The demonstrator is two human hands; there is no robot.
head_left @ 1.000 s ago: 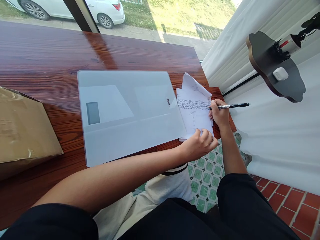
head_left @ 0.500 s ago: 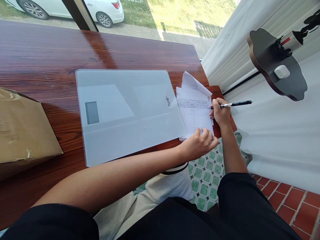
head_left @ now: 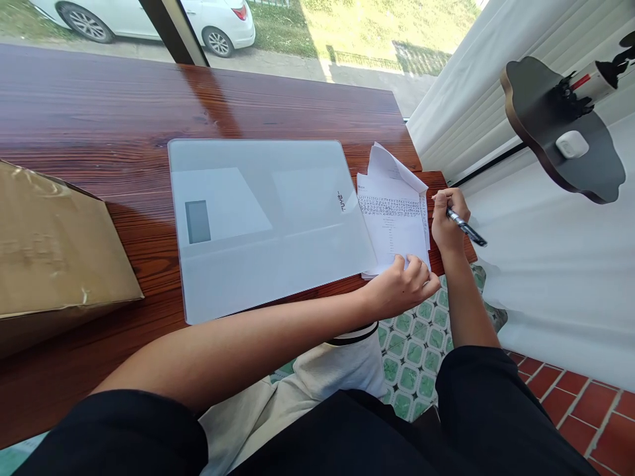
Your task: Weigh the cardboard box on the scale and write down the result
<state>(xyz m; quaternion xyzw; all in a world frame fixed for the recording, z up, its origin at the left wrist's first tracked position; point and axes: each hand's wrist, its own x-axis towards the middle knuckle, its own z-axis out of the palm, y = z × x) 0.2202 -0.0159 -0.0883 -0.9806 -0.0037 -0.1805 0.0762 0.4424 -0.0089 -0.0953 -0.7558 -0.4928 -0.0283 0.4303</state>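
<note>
In the head view, my right hand (head_left: 450, 215) is closed around a black-and-clear pen (head_left: 466, 228). It is just right of a stack of printed paper sheets (head_left: 391, 228), with the pen's tip end raised off the page. Bent fingers of my left hand (head_left: 407, 284) hold the lower edge of the sheets; the fingertips are partly hidden. Dense rows of dark characters cross the upper part of the top sheet, with faint small print below. One sheet is folded up at the top. The papers touch a large pale glass panel (head_left: 278, 225) on their left.
The glass panel lies on a reddish-brown wooden table (head_left: 317, 106). A cardboard box (head_left: 59, 244) stands at the left. On the right are a white curtain (head_left: 540, 277) and a small dark shelf (head_left: 546, 132) holding a white case (head_left: 572, 144). Green tiled floor (head_left: 407, 350) shows below.
My right hand has pulled back to the right, off the page, and the pen has turned so its rear end points down and right. My left hand stays at the paper's edge. The view shifted slightly.
</note>
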